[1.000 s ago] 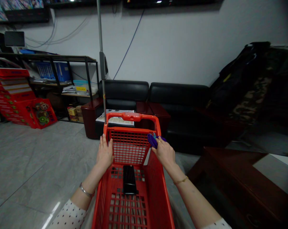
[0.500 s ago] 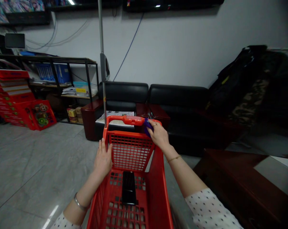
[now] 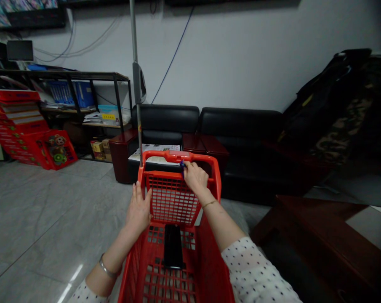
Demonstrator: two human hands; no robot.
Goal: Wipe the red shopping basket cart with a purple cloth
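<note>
In the middle stands a red plastic shopping cart (image 3: 215, 248) with grid panels and a looped handle. My left hand (image 3: 139, 210) rests on its left rim, fingers stretched out. Just under the middle of the handle, my right hand (image 3: 195, 176) is closed around a purple cloth (image 3: 182, 166), most of which is hidden by the fingers. A black phone-like slab (image 3: 173, 248) lies on the bottom of the cart. At the cart's left corner a grey metal pole (image 3: 134, 38) rises upright.
Two black sofas (image 3: 241, 126) with dark red armrests stand along the wall, with newspapers (image 3: 158, 159) on the left seat. Stacked red boxes (image 3: 19, 139) and a shelf (image 3: 92, 75) are at left. A dark red wooden table (image 3: 316, 223) is at right, near dark jackets (image 3: 326, 92).
My right hand has moved left with the purple cloth, from the handle's right corner to below its middle. My left hand keeps its place on the rim. The view has shifted slightly.
</note>
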